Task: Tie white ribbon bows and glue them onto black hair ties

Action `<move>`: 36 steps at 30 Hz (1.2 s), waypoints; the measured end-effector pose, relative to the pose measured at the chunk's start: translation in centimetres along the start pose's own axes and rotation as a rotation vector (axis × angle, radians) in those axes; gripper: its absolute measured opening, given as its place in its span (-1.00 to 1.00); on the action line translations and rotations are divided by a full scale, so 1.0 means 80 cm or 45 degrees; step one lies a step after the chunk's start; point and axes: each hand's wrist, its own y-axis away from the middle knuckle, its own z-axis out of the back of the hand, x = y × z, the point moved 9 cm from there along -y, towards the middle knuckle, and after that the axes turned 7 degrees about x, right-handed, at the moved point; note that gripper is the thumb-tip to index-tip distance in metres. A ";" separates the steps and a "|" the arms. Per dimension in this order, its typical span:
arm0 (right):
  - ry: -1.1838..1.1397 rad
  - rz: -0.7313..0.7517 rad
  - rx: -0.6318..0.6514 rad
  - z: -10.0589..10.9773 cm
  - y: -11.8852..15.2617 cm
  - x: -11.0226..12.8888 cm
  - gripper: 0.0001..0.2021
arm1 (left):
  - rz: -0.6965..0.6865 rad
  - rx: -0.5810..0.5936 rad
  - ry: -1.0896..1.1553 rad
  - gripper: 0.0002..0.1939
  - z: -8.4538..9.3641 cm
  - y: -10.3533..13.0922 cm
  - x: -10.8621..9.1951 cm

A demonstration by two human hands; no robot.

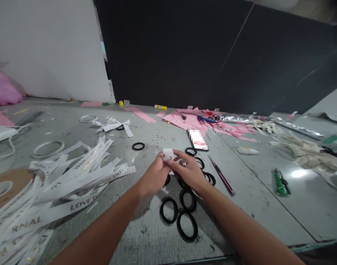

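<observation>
- Where the two hands meet, just above the table near the middle of the view, a small white strip [168,151] is held.
- Long axis of the strip: cannot be told in full, since fingers cover much of it; a short flat end projects beyond the fingertips, pointing away from the person, and a curled white part shows beside the right fingers.
- Left hand [156,172]: thumb and fingers pinching the strip from its left side.
- Right hand [188,167]: thumb and forefinger pinching the strip from the right, fingertips close to those of the left.
- Black rings [195,229]: several lie beneath and around the hands, some touching or overlapping; one lies apart, beyond the left hand.
- Left of the hands: a heap of white ribbons [60,211], printed with lettering, partly over a brown disc [18,180].
- Right: a slim, pointed tool [220,174], lying obliquely; farther out, a green-handled tool [280,184].
- Beyond: a phone [198,140] with its screen blurred, and pink sheets [176,120].
- Surface: a grey, scuffed table [268,215], crossed by a dark seam at right.
- Room: a dark panel [171,48] behind the table, with a pale wall [47,48] at left.
</observation>
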 end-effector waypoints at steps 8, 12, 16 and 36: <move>-0.624 -0.108 -0.126 -0.001 -0.003 -0.028 -0.65 | -0.145 0.140 -0.694 -0.71 -0.017 0.005 -0.023; -0.845 -0.155 -0.203 -0.007 -0.003 -0.031 -0.64 | -0.169 0.125 -0.947 -0.74 -0.021 0.010 -0.030; -0.769 -0.129 -0.188 -0.004 0.000 -0.025 -0.66 | -0.125 0.104 -1.027 -0.72 -0.022 0.016 -0.030; -0.658 -0.048 -0.039 -0.008 0.003 -0.028 -0.73 | 0.071 -0.207 -0.161 -0.63 0.018 0.005 -0.004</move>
